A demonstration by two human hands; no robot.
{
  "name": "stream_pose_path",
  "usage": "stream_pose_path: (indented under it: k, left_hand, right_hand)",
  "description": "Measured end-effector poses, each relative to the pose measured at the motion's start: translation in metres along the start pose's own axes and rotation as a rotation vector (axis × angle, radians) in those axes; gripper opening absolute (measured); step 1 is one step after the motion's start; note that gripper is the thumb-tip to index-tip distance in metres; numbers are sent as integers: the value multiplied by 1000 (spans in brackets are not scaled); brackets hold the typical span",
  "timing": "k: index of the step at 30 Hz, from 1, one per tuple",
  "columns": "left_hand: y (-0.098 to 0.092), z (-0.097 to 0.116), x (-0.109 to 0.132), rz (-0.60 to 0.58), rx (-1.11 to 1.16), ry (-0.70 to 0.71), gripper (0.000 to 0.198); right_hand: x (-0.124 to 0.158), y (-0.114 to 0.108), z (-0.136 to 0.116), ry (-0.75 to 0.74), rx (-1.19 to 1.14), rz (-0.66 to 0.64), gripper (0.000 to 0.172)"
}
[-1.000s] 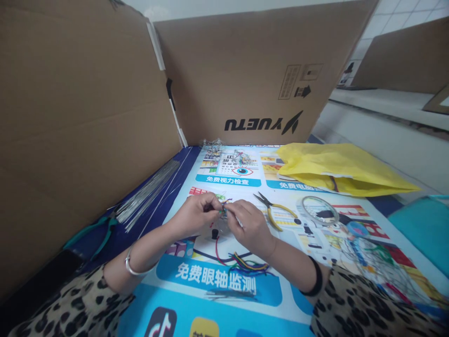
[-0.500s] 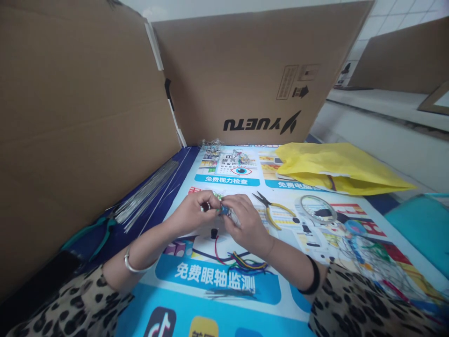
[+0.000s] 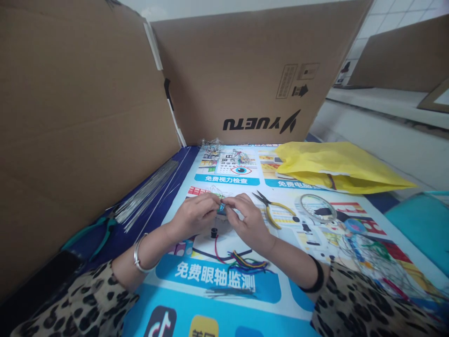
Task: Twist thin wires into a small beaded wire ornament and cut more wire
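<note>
Both hands are closed in a pinch around a small blue piece with fine coloured wire (image 3: 221,207), held just above the printed blue poster mat on the bench (image 3: 217,281). The left hand (image 3: 194,216) grips it from one side and the right hand (image 3: 249,223) from the other, their fingertips touching over it. A second ago short coloured wire ends stuck out between the fingers, and half a second ago a reddish bit showed at the left fingertips. Now the fingers cover nearly all of it and only a blue corner shows. The hands have also edged a little away from the body. This looks like close finger work on the piece itself, with no tool taken up: the yellow-handled pliers (image 3: 277,209) lie just beyond the right hand, untouched. A small black cap (image 3: 213,232) sits on the mat beneath the hands, and a loose bundle of coloured wire lengths (image 3: 247,263) lies nearer the body. A sheaf of thin silver rods (image 3: 147,194) rests along the brown cardboard screen (image 3: 87,117) on the left.
</note>
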State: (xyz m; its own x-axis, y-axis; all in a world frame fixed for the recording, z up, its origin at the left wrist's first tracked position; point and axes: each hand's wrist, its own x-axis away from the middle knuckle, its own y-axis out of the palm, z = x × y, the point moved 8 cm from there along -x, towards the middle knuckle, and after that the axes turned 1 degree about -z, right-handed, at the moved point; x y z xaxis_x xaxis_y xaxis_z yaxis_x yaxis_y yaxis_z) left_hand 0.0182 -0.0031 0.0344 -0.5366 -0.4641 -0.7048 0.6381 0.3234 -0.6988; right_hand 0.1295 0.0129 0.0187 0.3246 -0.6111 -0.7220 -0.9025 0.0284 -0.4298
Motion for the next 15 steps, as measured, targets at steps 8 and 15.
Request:
stream_pose_path:
  k: [8,15]
  left_hand:
    - [-4,2,1,86,40,55,15]
    - [-2,0,4,84,83,66,16]
  right_hand:
    - [4,7,18,204,-102,-69,21]
    - [4,10,19,210,-99,-107,22]
